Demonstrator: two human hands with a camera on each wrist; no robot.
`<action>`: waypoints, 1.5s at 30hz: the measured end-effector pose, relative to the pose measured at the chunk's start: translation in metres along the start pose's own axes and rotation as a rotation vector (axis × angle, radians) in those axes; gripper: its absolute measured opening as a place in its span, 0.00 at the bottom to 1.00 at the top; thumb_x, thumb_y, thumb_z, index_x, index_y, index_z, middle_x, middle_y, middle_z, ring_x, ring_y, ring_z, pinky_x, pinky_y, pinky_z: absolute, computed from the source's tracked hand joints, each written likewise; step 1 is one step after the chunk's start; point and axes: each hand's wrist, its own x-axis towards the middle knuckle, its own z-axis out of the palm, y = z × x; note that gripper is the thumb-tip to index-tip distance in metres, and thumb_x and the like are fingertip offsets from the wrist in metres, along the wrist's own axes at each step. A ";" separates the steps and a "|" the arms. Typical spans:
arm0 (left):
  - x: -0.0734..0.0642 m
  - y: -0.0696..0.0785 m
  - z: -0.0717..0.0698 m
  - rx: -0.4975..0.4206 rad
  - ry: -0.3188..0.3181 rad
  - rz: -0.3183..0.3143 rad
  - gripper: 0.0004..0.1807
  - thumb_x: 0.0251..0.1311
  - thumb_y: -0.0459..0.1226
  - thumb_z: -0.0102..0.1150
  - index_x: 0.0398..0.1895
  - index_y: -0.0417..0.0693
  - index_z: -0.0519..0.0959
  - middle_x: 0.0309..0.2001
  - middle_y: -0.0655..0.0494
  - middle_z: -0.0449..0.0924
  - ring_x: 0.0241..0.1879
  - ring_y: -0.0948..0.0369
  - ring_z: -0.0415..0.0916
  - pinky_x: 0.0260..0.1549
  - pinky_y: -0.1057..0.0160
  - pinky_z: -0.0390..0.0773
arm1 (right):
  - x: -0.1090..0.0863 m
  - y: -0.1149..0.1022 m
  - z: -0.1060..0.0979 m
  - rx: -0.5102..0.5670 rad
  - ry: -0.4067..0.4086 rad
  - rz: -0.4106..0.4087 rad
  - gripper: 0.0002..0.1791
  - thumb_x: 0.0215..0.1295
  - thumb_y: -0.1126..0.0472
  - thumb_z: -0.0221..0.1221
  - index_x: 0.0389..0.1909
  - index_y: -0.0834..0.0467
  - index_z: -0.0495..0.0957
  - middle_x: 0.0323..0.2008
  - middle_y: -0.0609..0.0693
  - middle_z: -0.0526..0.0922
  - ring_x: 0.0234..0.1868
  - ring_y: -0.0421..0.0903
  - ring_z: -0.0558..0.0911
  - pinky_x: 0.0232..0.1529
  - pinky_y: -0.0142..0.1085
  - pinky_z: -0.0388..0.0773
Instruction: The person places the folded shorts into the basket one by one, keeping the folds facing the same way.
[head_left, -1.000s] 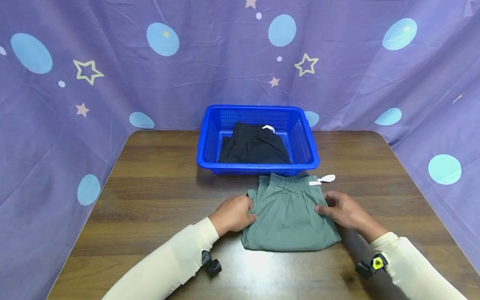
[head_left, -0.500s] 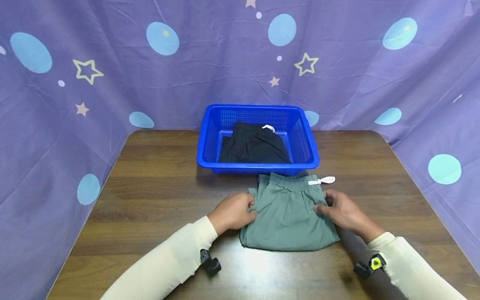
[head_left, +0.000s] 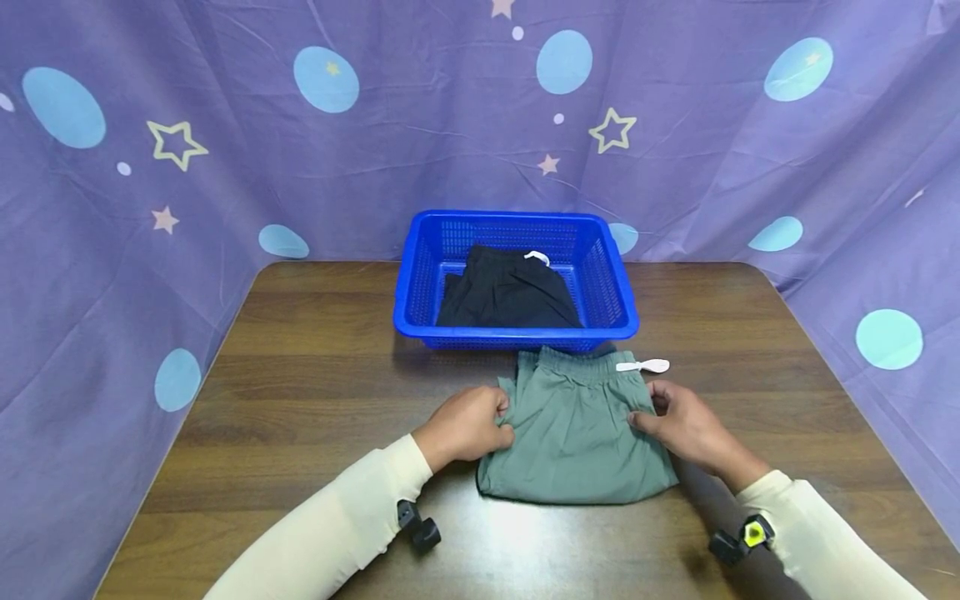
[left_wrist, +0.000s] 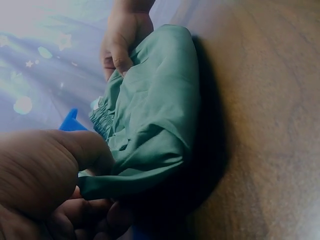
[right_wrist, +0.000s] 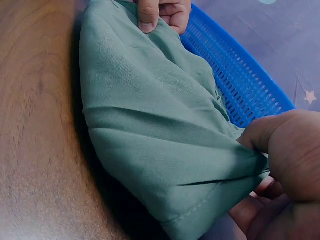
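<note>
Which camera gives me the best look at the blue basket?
The head view: it shows the blue basket with its entire rim and the black garment inside. The right wrist view catches only part of the perforated side beyond the green garment; the left wrist view, just a small piece.

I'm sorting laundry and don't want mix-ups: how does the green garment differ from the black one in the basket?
Colour: the green garment is a muted green, the black garment black. Place: the green garment is outside the blue basket, on its near side; the black garment lies inside. Handling: the left hand and right hand grip the green garment; neither touches the black garment. Both show something small and white near their far edge.
</note>
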 end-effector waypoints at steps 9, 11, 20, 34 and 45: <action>-0.007 0.010 -0.012 -0.047 0.010 0.038 0.19 0.48 0.36 0.65 0.17 0.56 0.60 0.17 0.67 0.54 0.19 0.66 0.53 0.19 0.65 0.56 | -0.010 -0.014 -0.008 0.031 0.020 -0.029 0.13 0.61 0.65 0.70 0.40 0.63 0.76 0.31 0.49 0.80 0.31 0.39 0.77 0.31 0.33 0.74; -0.008 0.012 -0.015 -0.047 0.016 0.037 0.19 0.47 0.37 0.65 0.17 0.56 0.60 0.17 0.67 0.54 0.19 0.67 0.53 0.19 0.65 0.56 | -0.012 -0.017 -0.010 0.036 0.018 -0.031 0.12 0.61 0.66 0.69 0.39 0.63 0.75 0.30 0.49 0.80 0.30 0.39 0.78 0.30 0.33 0.75; -0.020 0.022 -0.028 -0.069 0.023 0.049 0.18 0.47 0.38 0.64 0.18 0.56 0.61 0.17 0.68 0.56 0.19 0.68 0.54 0.19 0.65 0.56 | -0.020 -0.030 -0.018 0.051 -0.007 -0.060 0.13 0.61 0.67 0.68 0.41 0.65 0.75 0.33 0.53 0.83 0.33 0.40 0.82 0.32 0.34 0.78; -0.036 0.040 -0.058 -0.067 0.058 0.094 0.16 0.47 0.37 0.65 0.18 0.55 0.64 0.16 0.69 0.57 0.19 0.69 0.55 0.19 0.66 0.57 | -0.027 -0.052 -0.028 0.084 -0.006 -0.150 0.11 0.61 0.70 0.67 0.40 0.66 0.75 0.32 0.52 0.83 0.31 0.39 0.82 0.32 0.33 0.79; -0.045 0.048 -0.091 -0.056 0.082 0.101 0.15 0.48 0.36 0.64 0.20 0.55 0.64 0.18 0.68 0.56 0.21 0.69 0.55 0.22 0.66 0.57 | -0.022 -0.078 -0.034 0.079 -0.001 -0.188 0.11 0.61 0.70 0.67 0.40 0.66 0.75 0.32 0.52 0.83 0.31 0.39 0.82 0.31 0.32 0.79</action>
